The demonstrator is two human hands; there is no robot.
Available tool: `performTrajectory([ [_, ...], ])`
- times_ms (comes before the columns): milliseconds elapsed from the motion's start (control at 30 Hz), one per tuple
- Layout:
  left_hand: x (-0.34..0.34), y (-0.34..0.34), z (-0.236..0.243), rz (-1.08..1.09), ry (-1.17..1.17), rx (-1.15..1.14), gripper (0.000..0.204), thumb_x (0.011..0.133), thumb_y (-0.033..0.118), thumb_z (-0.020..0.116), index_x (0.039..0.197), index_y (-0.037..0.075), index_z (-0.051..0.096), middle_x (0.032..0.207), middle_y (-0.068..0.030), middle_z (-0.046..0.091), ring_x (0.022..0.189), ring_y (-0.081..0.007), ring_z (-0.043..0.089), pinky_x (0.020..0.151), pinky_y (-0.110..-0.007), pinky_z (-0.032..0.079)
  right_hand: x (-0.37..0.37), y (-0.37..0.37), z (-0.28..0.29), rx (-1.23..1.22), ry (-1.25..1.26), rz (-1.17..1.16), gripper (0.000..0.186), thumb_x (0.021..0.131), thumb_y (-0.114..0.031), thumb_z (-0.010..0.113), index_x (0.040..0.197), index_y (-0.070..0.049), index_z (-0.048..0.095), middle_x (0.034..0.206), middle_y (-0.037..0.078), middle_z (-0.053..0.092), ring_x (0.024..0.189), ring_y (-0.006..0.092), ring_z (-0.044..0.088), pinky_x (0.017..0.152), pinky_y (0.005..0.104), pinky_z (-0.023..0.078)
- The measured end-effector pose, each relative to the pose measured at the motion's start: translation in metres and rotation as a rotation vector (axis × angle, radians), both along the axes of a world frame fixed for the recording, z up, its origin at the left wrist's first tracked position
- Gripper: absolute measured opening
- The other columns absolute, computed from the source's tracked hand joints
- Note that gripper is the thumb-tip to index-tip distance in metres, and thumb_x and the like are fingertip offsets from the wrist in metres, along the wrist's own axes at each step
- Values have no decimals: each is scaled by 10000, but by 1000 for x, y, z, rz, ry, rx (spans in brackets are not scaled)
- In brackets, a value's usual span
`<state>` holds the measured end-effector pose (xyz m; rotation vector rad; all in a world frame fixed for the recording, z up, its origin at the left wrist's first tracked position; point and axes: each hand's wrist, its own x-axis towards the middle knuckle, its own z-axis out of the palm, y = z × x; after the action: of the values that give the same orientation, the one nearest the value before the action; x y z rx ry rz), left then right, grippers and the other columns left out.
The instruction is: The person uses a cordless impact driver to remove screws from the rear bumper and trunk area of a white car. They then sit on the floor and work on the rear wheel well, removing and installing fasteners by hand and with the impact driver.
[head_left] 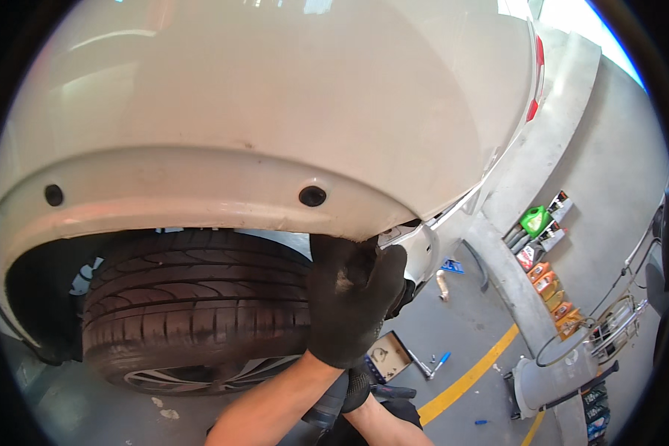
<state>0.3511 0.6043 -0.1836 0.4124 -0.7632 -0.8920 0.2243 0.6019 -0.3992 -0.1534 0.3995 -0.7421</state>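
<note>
A white car's rear wheel arch (223, 212) fills the upper view, with a black tire (193, 297) under it. My left hand (353, 301), in a black glove, reaches up to the arch's lower edge beside the tire. Its thumb points up; the fingers pass behind the edge, out of sight. Lower down, partly hidden by my left forearm, is my right hand (357, 391), also gloved. Its fingers close round a dark grey, thick-bodied tool (327, 407) whose kind I cannot make out. Two round black plugs (312, 195) sit in the arch panel.
On the floor lie an open box (388, 357) with small parts and a blue-handled tool (442, 361). A yellow line (468, 379) crosses the floor. Several bottles (546, 282) stand along the wall at right, near a grey drum (554, 383) with hoses.
</note>
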Motion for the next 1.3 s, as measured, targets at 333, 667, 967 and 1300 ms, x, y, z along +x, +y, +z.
performTrajectory([
  [333,3,-6,-1,193,-160,-129,279,931,125,611,1155,-34,561,882,-55,651,658,-76,567,582,-254,476,23,-7,24,-228,-551,219,251,867,-200,630,1088,-93,580,688,47,506,658,254,527,689,424,470],
  [667,9,-13,-7,290,-257,-129,252,902,78,628,1122,-41,597,921,-37,653,824,-69,557,750,-248,462,26,-8,36,-219,-351,167,133,873,-202,639,914,-97,568,626,54,464,579,214,490,574,349,436],
  [967,10,-8,-1,257,-194,-48,151,893,81,646,1007,-16,623,734,6,617,643,-46,534,576,-225,417,35,-1,44,-250,-420,199,155,838,-134,677,912,-103,545,637,66,479,623,240,523,630,395,471],
  [1300,18,-14,-6,326,-274,-68,205,885,123,689,1031,-12,641,834,-28,647,757,-91,580,706,-263,471,44,9,56,-248,-459,210,132,886,-167,658,889,-126,533,657,50,487,662,238,531,702,400,480],
])
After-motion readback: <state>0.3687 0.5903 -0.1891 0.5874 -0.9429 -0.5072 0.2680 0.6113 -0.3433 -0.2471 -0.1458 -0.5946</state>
